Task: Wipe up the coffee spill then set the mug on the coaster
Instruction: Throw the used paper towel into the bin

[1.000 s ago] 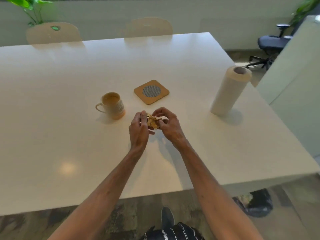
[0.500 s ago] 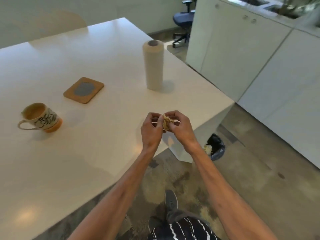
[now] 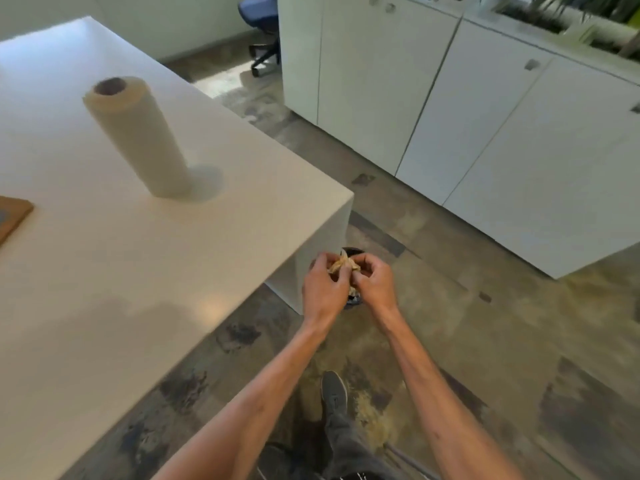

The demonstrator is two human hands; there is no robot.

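The paper towel wad (image 3: 341, 265), stained brown and crumpled small, is held out past the person's grey shoe (image 3: 334, 393) and bare forearms, between both hands. The left hand (image 3: 323, 289) grips its left side with curled fingers and the right hand (image 3: 374, 284) pinches its right side, knuckles nearly touching. The wad pokes out at the far side of the two grips, by the fingertips. It lies roughly crosswise from one hand to the other, and one twisted corner points up and away from the person. How much of it is tucked inside the palms cannot be told.

The hands are off the table, over the floor, just beside the table's near corner. Right behind them shows the dark rim of a bin (image 3: 353, 251) on the floor, mostly hidden by the hands.

On the white table (image 3: 138, 271) a paper towel roll (image 3: 142, 140) stands on end, well apart from the hands. A wooden coaster (image 3: 12, 216) is cut off at the left edge. Farther off stand white cabinets (image 3: 485, 133) and a blue office chair (image 3: 259, 15)
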